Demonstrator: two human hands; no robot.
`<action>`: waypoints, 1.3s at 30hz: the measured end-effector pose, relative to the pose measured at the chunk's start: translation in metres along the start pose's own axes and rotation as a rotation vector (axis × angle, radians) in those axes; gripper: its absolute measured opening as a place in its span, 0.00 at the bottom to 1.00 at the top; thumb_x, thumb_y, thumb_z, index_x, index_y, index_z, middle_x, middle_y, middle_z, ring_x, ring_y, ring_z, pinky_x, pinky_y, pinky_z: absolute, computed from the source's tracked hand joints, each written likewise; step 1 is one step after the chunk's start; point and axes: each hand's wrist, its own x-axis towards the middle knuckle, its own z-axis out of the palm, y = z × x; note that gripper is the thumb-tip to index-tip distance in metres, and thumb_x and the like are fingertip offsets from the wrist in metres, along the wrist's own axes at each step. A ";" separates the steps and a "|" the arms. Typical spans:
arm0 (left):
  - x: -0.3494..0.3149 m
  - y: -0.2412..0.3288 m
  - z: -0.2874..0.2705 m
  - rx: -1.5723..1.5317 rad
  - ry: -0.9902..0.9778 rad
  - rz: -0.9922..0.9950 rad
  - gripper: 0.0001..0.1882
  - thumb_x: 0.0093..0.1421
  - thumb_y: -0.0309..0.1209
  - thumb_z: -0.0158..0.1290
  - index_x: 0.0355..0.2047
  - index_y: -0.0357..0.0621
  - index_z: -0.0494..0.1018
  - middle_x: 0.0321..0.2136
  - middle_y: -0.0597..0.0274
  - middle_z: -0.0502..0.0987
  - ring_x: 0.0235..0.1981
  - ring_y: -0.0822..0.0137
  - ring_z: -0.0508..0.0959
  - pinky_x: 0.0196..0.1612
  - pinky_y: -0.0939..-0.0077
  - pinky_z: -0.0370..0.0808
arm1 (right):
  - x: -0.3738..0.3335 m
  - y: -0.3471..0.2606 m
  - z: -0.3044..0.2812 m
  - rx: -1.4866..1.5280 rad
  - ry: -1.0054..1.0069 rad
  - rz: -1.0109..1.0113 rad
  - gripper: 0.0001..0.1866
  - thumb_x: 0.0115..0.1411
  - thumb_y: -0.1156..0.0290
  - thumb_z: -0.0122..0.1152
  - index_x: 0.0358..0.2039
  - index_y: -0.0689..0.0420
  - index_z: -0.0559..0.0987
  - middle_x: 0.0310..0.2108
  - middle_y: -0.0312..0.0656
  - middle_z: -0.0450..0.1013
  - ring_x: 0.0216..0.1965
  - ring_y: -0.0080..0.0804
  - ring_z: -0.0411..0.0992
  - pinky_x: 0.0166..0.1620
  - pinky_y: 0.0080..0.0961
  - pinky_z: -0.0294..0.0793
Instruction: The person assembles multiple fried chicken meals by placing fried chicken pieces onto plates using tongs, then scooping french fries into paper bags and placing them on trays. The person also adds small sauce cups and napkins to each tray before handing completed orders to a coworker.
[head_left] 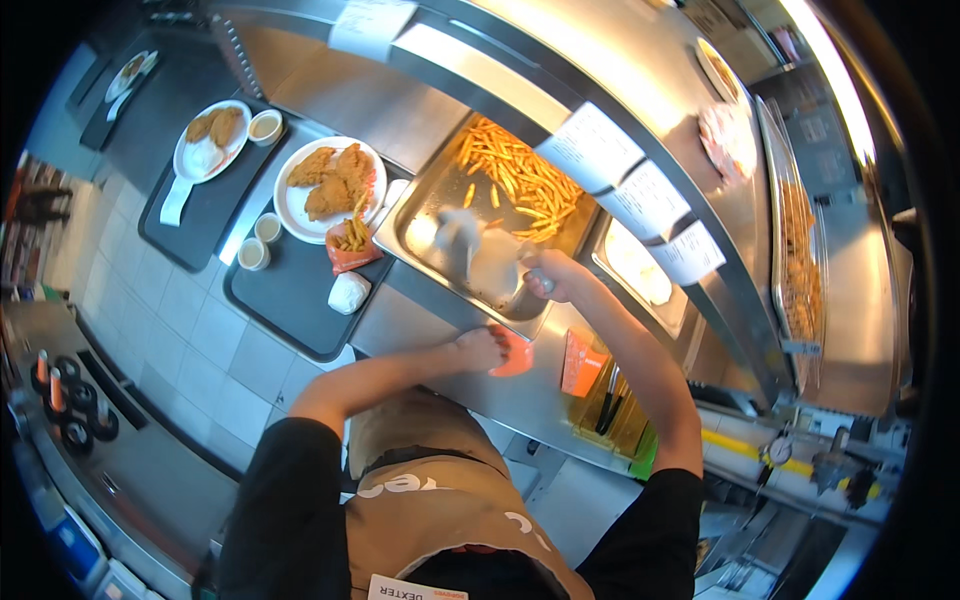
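Note:
My right hand (557, 277) is closed round the handle of a fry scoop (492, 268), whose metal body is smeared by motion. The scoop is over the near part of a deep steel pan (425, 222). French fries (515, 165) are heaped at the pan's far side, with a few loose ones closer in. Just in front of the pan's near edge, my left hand (484, 349) grips an orange fry sleeve (516, 356); its opening cannot be made out. Another orange sleeve (582, 365) stands to the right, beside a yellowish bin (610, 415) with black-handled tongs in it.
Left of the pan, a dark tray (290, 315) carries a plate (283, 205) of fried chicken, a filled fry sleeve (350, 248), cups and a white wrapped item (349, 293). Farther left lies a second loaded tray (160, 225). A steel shelf with paper slips (590, 147) overhangs the counter.

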 end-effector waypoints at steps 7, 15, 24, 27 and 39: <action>-0.044 0.006 -0.022 0.009 0.527 0.077 0.25 0.55 0.34 0.48 0.54 0.48 0.71 0.42 0.64 0.75 0.41 0.66 0.76 0.43 0.73 0.75 | 0.037 0.034 -0.002 0.081 0.027 -0.001 0.09 0.68 0.63 0.45 0.35 0.54 0.68 0.15 0.36 0.62 0.11 0.27 0.60 0.13 0.24 0.61; -0.074 0.008 -0.046 -0.296 0.608 -0.422 0.19 0.53 0.30 0.51 0.46 0.47 0.75 0.36 0.66 0.75 0.40 0.64 0.77 0.38 0.70 0.75 | 0.155 -0.031 0.009 0.357 0.398 -0.471 0.02 0.61 0.75 0.47 0.32 0.52 0.65 0.20 0.34 0.61 0.15 0.26 0.60 0.16 0.26 0.60; -0.102 -0.019 -0.022 -0.677 0.397 -0.997 0.12 0.58 0.31 0.50 0.41 0.47 0.77 0.33 0.57 0.79 0.33 0.55 0.80 0.38 0.58 0.78 | 0.112 0.027 0.031 0.329 0.284 -0.582 0.06 0.61 0.74 0.48 0.37 0.49 0.63 0.22 0.34 0.61 0.15 0.24 0.61 0.15 0.25 0.60; -0.106 -0.029 -0.016 -0.477 0.421 -0.941 0.14 0.57 0.33 0.52 0.44 0.46 0.76 0.34 0.54 0.80 0.34 0.53 0.80 0.36 0.57 0.78 | 0.104 0.029 0.034 0.269 0.262 -0.514 0.07 0.62 0.76 0.46 0.38 0.50 0.62 0.21 0.35 0.61 0.13 0.24 0.60 0.13 0.25 0.60; -0.144 -0.024 -0.081 -0.495 0.824 -0.892 0.11 0.52 0.27 0.59 0.37 0.42 0.77 0.30 0.62 0.80 0.30 0.63 0.78 0.37 0.71 0.76 | 0.089 0.029 0.022 0.267 0.292 -0.583 0.05 0.63 0.73 0.47 0.37 0.48 0.62 0.22 0.33 0.61 0.14 0.23 0.60 0.14 0.24 0.60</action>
